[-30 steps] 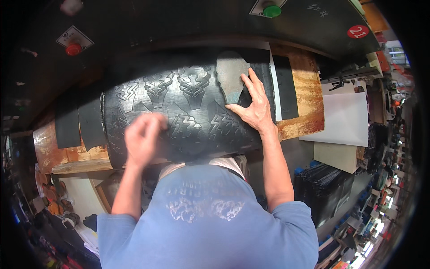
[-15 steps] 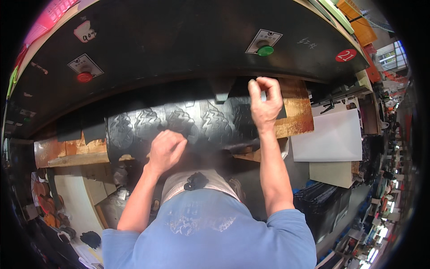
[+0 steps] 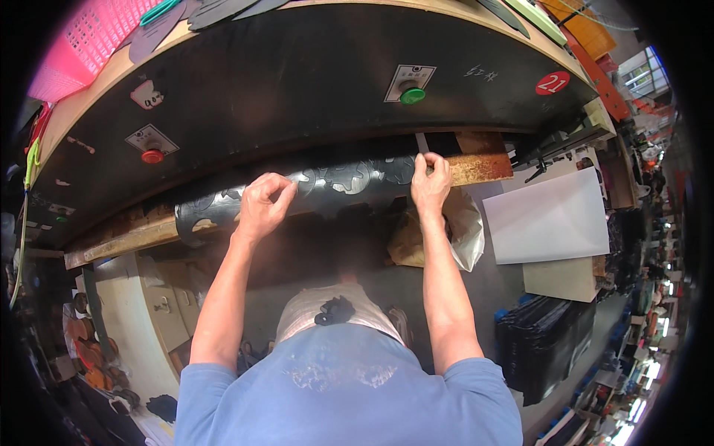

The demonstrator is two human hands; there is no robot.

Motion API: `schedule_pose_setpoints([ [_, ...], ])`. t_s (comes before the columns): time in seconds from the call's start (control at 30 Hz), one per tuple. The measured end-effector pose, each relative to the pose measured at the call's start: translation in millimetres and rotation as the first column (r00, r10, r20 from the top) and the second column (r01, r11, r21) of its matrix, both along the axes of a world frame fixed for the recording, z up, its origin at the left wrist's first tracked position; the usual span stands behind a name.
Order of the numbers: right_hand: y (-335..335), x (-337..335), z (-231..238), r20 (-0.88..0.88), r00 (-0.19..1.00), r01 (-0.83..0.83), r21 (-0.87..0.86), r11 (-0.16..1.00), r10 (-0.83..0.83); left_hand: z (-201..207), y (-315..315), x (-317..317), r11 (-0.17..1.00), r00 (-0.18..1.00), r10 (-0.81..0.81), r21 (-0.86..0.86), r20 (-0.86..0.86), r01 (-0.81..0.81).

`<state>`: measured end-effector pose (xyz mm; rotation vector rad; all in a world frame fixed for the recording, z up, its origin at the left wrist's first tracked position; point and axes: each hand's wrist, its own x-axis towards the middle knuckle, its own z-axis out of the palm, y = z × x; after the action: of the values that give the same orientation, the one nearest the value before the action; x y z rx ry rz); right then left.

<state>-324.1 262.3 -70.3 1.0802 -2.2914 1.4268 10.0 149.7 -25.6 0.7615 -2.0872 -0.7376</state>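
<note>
**Bare left hand (image 3: 265, 204) and bare right hand (image 3: 431, 182) at a glossy black sheet with jagged cut shapes (image 3: 346, 178)**

The sheet lies just under the lower edge of a broad black machine panel (image 3: 282, 97), its near side curving down toward the person. The main risk looks to be uneven pull: should one hand draw harder than the other, the sheet could skew or crease, and its scored outlines might tear or let pieces drop out below the panel. Its edge might also catch on the worn brown wooden board (image 3: 483, 172) beneath the panel's right part. Fingers so near the panel's lower edge could be pinched if anything there moved, for instance after a knock on the round green button (image 3: 411, 96) on the panel's right half or the round red button (image 3: 152, 156) on its left.

Both forearms reach forward from blue sleeves toward the panel, elbows set wider than the hands. The left hand, below the panel's middle, hangs over the sheet with fingers curled and thumb near the forefinger; whether it grips an edge, I cannot tell. The right hand, farther right and nearly at the panel's lower edge, has thumb and forefinger drawn together beside a narrow pale grey strip (image 3: 422, 143); whether they pinch the strip, the sheet's corner or nothing is unclear.
</note>
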Motion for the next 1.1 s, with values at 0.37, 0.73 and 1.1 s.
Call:
schedule_pose_setpoints([
  [0.37, 6, -13, -24, -0.003, 0.993, -0.121, -0.074, 0.990, 0.121, 3, -1, -3, 1.000, 0.999, 0.026, 0.015, 0.045, -0.026],
  [0.73, 17, -4, -41, 0.044, 0.984, -0.169, -0.091, 0.981, 0.173, -17, 4, 13, 0.997, 0.997, 0.009, 0.072, 0.077, -0.014],
  [1.1, 55, 43, 13, 0.122, 0.967, -0.212, -0.094, 0.973, 0.222, 32, 47, 14, 0.975, 0.959, -0.153, 0.193, 0.237, 0.108],
])
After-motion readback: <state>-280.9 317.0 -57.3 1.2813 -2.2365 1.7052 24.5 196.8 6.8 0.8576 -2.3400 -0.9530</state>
